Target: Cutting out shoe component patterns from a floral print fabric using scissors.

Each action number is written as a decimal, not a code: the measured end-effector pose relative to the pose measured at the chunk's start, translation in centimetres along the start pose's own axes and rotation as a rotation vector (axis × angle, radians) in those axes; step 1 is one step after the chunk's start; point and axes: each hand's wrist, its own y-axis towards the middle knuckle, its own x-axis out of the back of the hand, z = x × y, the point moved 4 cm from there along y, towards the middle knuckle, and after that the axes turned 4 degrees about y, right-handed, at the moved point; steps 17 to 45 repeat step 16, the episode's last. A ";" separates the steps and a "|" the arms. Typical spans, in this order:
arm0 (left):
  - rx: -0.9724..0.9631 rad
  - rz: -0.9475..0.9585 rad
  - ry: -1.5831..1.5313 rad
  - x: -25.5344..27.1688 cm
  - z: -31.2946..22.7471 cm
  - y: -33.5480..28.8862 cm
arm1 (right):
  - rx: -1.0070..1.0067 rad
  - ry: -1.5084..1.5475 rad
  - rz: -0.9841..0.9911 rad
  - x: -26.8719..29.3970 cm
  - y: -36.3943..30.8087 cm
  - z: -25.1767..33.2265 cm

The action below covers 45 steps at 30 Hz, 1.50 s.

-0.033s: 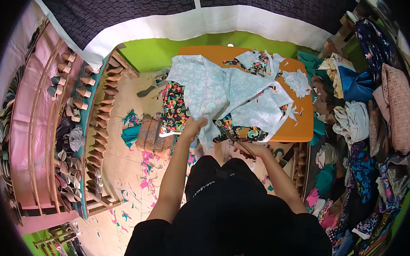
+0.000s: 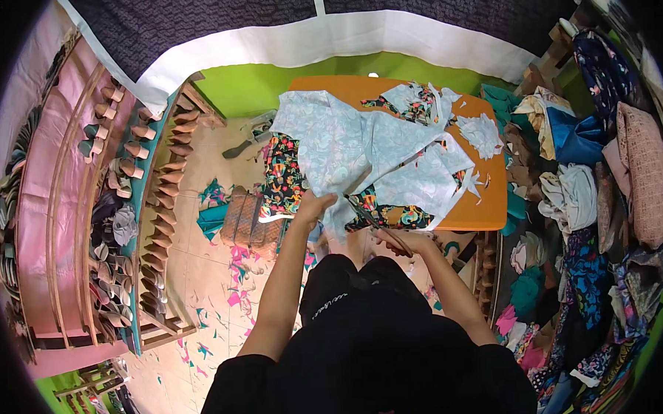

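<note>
My left hand point(image 2: 317, 206) is closed on the near edge of a large fabric piece point(image 2: 318, 145), its pale blue patterned back facing up. In my right hand point(image 2: 407, 242) is a pair of scissors point(image 2: 371, 215), the blades pointing forward and left into the fabric just right of my left hand. Dark floral print, the fabric's other face, shows at the left where the cloth point(image 2: 280, 176) hangs over the table edge, and again under the scissors. The fabric lies spread and partly folded across an orange table point(image 2: 486, 200).
Cut scraps point(image 2: 481, 135) lie on the table's right side. A wooden rack of shoe lasts point(image 2: 161, 207) stands at left; piled cloth point(image 2: 568, 197) fills the right. A brown woven-pattern bundle point(image 2: 243, 218) and colourful snippets point(image 2: 235, 278) are on the floor.
My right hand and the scissors have shifted very slightly left, the blades nearer my left hand. My left hand keeps its hold on the fabric.
</note>
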 end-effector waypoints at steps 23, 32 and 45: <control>0.148 0.293 -0.454 1.9 2.3 0.7 | 0.245 0.797 0.138 -6.0 7.5 -0.5; 0.148 0.293 -0.454 1.9 2.3 0.7 | 0.245 0.797 0.138 -6.0 7.5 -0.5; 0.148 0.293 -0.454 1.9 2.3 0.7 | 0.245 0.797 0.138 -6.0 7.5 -0.5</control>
